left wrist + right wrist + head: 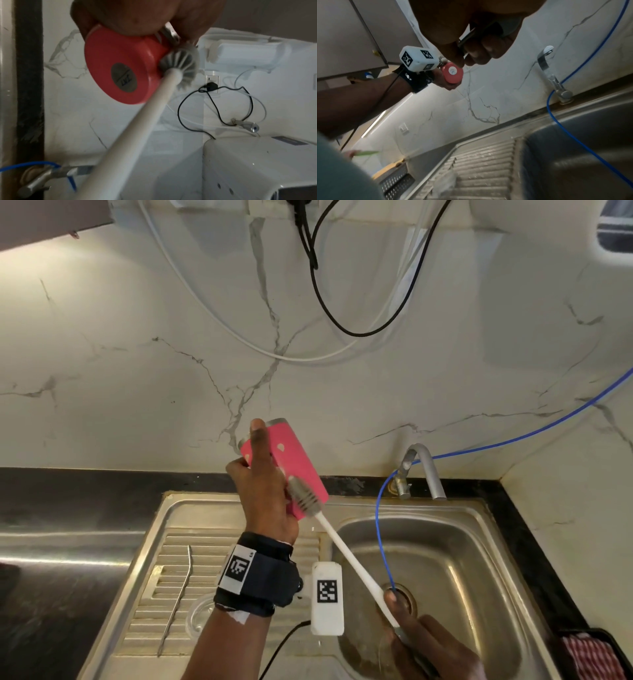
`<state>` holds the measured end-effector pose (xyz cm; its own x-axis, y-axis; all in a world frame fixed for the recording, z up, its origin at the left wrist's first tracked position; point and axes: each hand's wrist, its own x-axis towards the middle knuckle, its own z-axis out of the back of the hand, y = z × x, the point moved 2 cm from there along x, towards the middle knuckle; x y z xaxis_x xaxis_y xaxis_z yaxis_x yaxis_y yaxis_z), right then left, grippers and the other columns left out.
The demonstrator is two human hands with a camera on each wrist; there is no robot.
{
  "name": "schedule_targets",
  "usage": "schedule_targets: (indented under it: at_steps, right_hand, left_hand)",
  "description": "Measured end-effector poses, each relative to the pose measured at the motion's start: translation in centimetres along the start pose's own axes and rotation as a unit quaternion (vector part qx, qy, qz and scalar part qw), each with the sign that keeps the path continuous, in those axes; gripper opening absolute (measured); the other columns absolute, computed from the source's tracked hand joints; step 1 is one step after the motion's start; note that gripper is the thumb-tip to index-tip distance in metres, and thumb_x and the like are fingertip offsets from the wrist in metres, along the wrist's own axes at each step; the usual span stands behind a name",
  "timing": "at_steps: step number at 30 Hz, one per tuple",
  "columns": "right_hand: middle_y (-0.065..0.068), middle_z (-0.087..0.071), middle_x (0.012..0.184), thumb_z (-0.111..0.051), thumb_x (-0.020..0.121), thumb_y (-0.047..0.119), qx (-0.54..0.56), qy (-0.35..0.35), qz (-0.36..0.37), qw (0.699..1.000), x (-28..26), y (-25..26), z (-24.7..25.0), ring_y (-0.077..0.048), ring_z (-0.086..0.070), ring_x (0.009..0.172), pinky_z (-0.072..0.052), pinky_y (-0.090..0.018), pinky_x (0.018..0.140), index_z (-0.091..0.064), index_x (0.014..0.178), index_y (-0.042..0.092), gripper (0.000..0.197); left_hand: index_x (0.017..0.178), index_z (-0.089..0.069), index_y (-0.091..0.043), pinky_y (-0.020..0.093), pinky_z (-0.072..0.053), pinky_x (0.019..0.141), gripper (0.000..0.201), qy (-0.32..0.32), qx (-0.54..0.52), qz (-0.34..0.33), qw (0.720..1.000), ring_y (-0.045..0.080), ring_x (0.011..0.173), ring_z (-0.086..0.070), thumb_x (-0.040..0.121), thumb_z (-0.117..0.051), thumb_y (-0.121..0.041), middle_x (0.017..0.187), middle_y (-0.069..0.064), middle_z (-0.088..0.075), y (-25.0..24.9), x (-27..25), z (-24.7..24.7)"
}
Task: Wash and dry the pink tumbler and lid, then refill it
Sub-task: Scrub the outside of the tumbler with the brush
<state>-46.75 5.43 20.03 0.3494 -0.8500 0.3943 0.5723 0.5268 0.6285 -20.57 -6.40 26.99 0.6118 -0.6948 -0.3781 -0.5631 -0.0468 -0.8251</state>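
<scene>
My left hand (262,474) grips the pink tumbler (291,463) above the sink's left rim. It is tilted, with its steel rim up and to the left and its base (120,75) down and to the right. A bottle brush (303,496) with grey bristles (182,65) lies against the tumbler's lower side near the base. My right hand (407,621) holds the brush's long white handle (352,559) over the basin, thumb along it; in the right wrist view the fingers (476,52) curl round the handle's end. A clear round lid (197,616) lies on the drainboard, partly hidden by my left forearm.
The steel sink basin (455,542) is below, with the faucet (426,470) behind it. A blue hose (380,529) runs down to the drain. A bent metal straw (178,594) lies on the ribbed drainboard (171,546). A red checked cloth (589,657) sits at the bottom right.
</scene>
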Motion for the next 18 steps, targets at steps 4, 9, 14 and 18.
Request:
schedule_targets:
  at_steps: [4, 9, 14, 18]
  right_hand:
    - [0.016, -0.061, 0.081, -0.073, 0.085, 0.024, -0.007, 0.001, -0.009, 1.0, 0.7, 0.2, -0.7, -0.006, -0.053, 0.052, -0.047, -0.009, 0.059, -0.058, 0.141, 0.048, 0.063]
    - [0.018, -0.06, 0.084, -0.073, 0.085, 0.023, 0.008, 0.0, -0.009, 1.0, 0.4, 0.0, -0.5, 0.002, -0.05, 0.056, -0.044, -0.004, 0.063, -0.06, 0.14, 0.049, 0.062]
    - [0.015, -0.053, 0.083, -0.064, 0.088, 0.034, -0.006, 0.021, -0.001, 1.0, 0.2, 0.0, 0.0, -0.006, -0.046, 0.049, -0.039, -0.003, 0.058, -0.058, 0.141, 0.051, 0.055]
    - [0.014, -0.057, 0.083, -0.063, 0.089, 0.036, -0.006, 0.018, -0.011, 1.0, 1.1, 0.4, 0.0, -0.006, -0.049, 0.053, -0.041, -0.006, 0.056, -0.058, 0.141, 0.048, 0.053]
  left_hand:
    - [0.139, -0.036, -0.021, 0.051, -0.063, 0.084, 0.076, -0.027, 0.004, 0.027, 0.999, 0.029, 0.098, -0.073, 0.089, -0.069, -0.069, 0.116, 0.01, -0.064, 0.7, -0.5, -0.1]
    - [0.141, -0.038, -0.022, 0.055, -0.063, 0.086, 0.079, -0.038, -0.014, 0.024, 0.999, 0.031, 0.106, -0.072, 0.087, -0.069, -0.071, 0.123, 0.01, -0.065, 0.4, -0.1, 0.2]
    - [0.139, -0.038, -0.023, 0.054, -0.063, 0.087, 0.075, -0.043, -0.005, 0.014, 0.999, 0.031, 0.106, -0.072, 0.09, -0.068, -0.071, 0.123, 0.009, -0.064, 0.2, 0.0, 0.3]
    - [0.14, -0.043, -0.02, 0.047, -0.066, 0.075, 0.078, -0.031, -0.015, 0.008, 0.999, 0.031, 0.098, -0.076, 0.088, -0.07, -0.072, 0.123, 0.017, -0.068, 0.5, 0.0, 0.2]
